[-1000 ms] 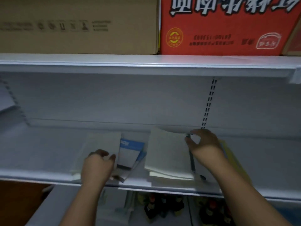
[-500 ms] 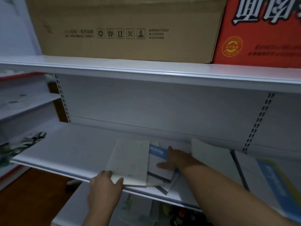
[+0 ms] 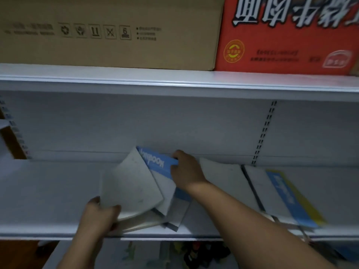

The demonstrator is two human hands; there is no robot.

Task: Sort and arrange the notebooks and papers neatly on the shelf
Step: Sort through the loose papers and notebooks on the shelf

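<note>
A loose pile of notebooks lies on the white shelf (image 3: 48, 191). On top is a grey-white notebook (image 3: 132, 185), tilted, its far end raised. My left hand (image 3: 99, 214) grips its near left corner. Under it lies a blue-and-white notebook (image 3: 155, 162) with white lettering; my right hand (image 3: 186, 169) holds its far right edge. More notebook edges stick out below the pile (image 3: 174, 216). To the right lie a white notebook (image 3: 225, 181) and a blue-and-yellow notebook (image 3: 287, 197).
A brown cardboard box (image 3: 108, 32) and a red printed box (image 3: 287, 35) stand on the upper shelf. A slotted upright (image 3: 264, 133) runs down the back panel. Bottles (image 3: 196, 253) show on the shelf below.
My right hand moved from the middle of the blue-and-white notebook to its far edge. The grey-white notebook has been turned and its far end lifted by my left hand.
</note>
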